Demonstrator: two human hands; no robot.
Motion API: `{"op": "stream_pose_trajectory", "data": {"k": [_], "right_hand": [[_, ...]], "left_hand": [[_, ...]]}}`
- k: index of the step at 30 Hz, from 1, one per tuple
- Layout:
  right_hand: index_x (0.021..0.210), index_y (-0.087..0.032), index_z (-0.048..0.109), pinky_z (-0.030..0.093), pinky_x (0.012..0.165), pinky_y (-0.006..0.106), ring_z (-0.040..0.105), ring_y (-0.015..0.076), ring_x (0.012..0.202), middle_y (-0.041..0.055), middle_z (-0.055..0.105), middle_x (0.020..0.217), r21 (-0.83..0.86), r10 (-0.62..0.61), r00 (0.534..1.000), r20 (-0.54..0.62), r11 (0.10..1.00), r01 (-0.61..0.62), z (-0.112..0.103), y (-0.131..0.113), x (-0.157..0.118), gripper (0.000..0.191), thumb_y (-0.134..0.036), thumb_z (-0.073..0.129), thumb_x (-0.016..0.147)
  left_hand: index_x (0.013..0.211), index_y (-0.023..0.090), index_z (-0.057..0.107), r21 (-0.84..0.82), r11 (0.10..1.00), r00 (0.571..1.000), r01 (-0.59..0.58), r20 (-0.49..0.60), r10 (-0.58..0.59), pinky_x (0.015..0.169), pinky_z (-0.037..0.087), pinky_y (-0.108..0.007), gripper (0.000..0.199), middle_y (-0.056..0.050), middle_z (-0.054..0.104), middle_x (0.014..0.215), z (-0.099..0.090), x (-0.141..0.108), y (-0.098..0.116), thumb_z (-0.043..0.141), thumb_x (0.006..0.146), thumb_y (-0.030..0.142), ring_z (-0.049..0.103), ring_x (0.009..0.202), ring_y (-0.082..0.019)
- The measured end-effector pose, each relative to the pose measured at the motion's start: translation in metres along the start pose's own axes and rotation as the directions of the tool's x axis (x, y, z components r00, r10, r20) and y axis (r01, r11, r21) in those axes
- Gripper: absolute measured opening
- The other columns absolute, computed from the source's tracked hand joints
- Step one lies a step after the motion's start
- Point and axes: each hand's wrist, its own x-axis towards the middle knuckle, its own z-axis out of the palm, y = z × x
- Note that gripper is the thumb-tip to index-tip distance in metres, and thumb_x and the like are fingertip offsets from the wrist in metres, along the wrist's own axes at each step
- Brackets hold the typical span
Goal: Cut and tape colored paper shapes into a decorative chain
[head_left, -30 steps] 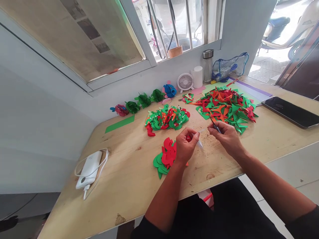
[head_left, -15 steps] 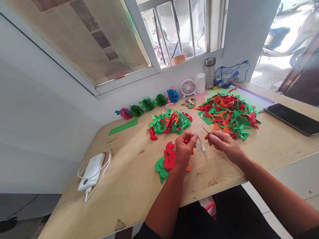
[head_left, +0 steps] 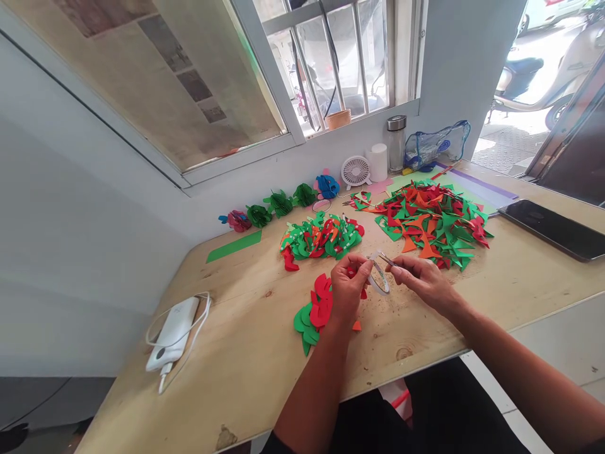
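Note:
My left hand (head_left: 348, 282) pinches a narrow white roll of tape (head_left: 380, 287), which stands on edge between my hands above the table. My right hand (head_left: 423, 279) is closed on slim, pointed metal tweezers (head_left: 386, 259), with the tips at the upper edge of the roll. Whether the tips grip the tape's loose end is too small to tell. Beside and partly behind my left hand lie red cut-out shapes (head_left: 321, 309) and green cut-out shapes (head_left: 307, 325). A heap of green, red and orange pieces with white strips (head_left: 324, 236) lies farther back.
Paper scraps (head_left: 432, 221) are piled at the right, near a phone (head_left: 553, 228). A power bank (head_left: 174, 334) with a cable lies at the left. Along the wall stand paper flowers (head_left: 280, 203), a small fan (head_left: 356, 171), a white cylinder (head_left: 379, 162) and a glass bottle (head_left: 396, 145).
My right hand has moved slightly left, bringing the tweezers from beside the tape roll to its upper edge. The roll has turned a little and shows more of its ring.

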Motion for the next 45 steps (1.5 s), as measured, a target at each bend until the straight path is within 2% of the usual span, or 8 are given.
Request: {"op": "stream_pose_trajectory", "data": {"k": [17, 27, 32, 45], "right_hand": [[0.072, -0.017, 0.061, 0.027, 0.050, 0.025, 0.036, 0.0107, 0.053, -0.0026, 0.042, 0.057, -0.037, 0.022, 0.999, -0.045, 0.999, -0.024, 0.0007, -0.0017, 0.0003, 0.041, -0.053, 0.046, 0.085], [0.068, -0.018, 0.058, 0.027, 0.049, 0.024, 0.034, 0.0103, 0.053, -0.0029, 0.038, 0.055, -0.023, 0.035, 0.997, -0.063, 0.999, -0.036, 0.0016, 0.0021, 0.0008, 0.038, -0.051, 0.048, 0.084], [0.062, -0.018, 0.052, 0.024, 0.047, 0.024, 0.030, 0.0097, 0.052, -0.0031, 0.034, 0.055, -0.016, 0.028, 0.997, -0.071, 0.999, -0.029, 0.0022, 0.0033, 0.0008, 0.040, -0.051, 0.048, 0.084], [0.064, -0.018, 0.054, 0.026, 0.048, 0.024, 0.032, 0.0100, 0.054, -0.0026, 0.037, 0.057, -0.047, 0.044, 0.995, -0.095, 0.998, -0.049, 0.0023, 0.0059, 0.0005, 0.038, -0.050, 0.049, 0.084]], "left_hand": [[0.068, 0.016, 0.056, 0.017, 0.999, 0.999, 0.036, 0.007, -0.037, 0.035, 0.028, -0.015, 0.034, 0.008, 0.045, 0.046, 0.0009, -0.0015, 0.0031, 0.074, 0.060, 0.044, 0.035, 0.035, -0.003], [0.067, 0.016, 0.057, 0.033, 0.999, 0.999, 0.043, 0.011, -0.044, 0.035, 0.029, -0.015, 0.031, 0.008, 0.045, 0.047, 0.0011, -0.0015, 0.0026, 0.073, 0.061, 0.042, 0.035, 0.035, -0.003], [0.068, 0.016, 0.058, 0.044, 0.998, 0.999, 0.048, 0.006, -0.048, 0.034, 0.030, -0.015, 0.031, 0.007, 0.046, 0.047, 0.0010, -0.0015, 0.0025, 0.074, 0.060, 0.042, 0.036, 0.036, -0.003], [0.066, 0.017, 0.057, 0.055, 0.998, 0.999, 0.033, 0.026, -0.035, 0.036, 0.030, -0.015, 0.029, 0.007, 0.046, 0.047, 0.0004, -0.0010, 0.0022, 0.074, 0.061, 0.040, 0.037, 0.036, -0.003]]}}
